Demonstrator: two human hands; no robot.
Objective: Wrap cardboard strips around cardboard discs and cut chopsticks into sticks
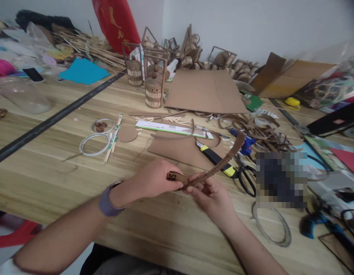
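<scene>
Above the near edge of the table, my left hand (pixel 156 177) pinches a small piece of brown cardboard (pixel 179 177) with dark printed marks on it. My right hand (pixel 211 194) grips the lower end of a curved corrugated cardboard strip (pixel 222 162). The strip rises to the upper right, and its low end meets the printed piece between my fingertips. Just beyond lies a yellow-and-black utility knife (pixel 217 158) across a cardboard sheet (pixel 177 152). How the strip and the piece join is hidden by my fingers.
Rolls of tape (pixel 95 144) and a cardboard disc (pixel 127 134) lie to the left. Scissors (pixel 247 183) and a blue glue gun (pixel 247 143) are at right. Small lidded cardboard buckets (pixel 154 91) stand behind, beside a large cardboard sheet (pixel 205 91). A tape ring (pixel 272 225) rests near my right forearm.
</scene>
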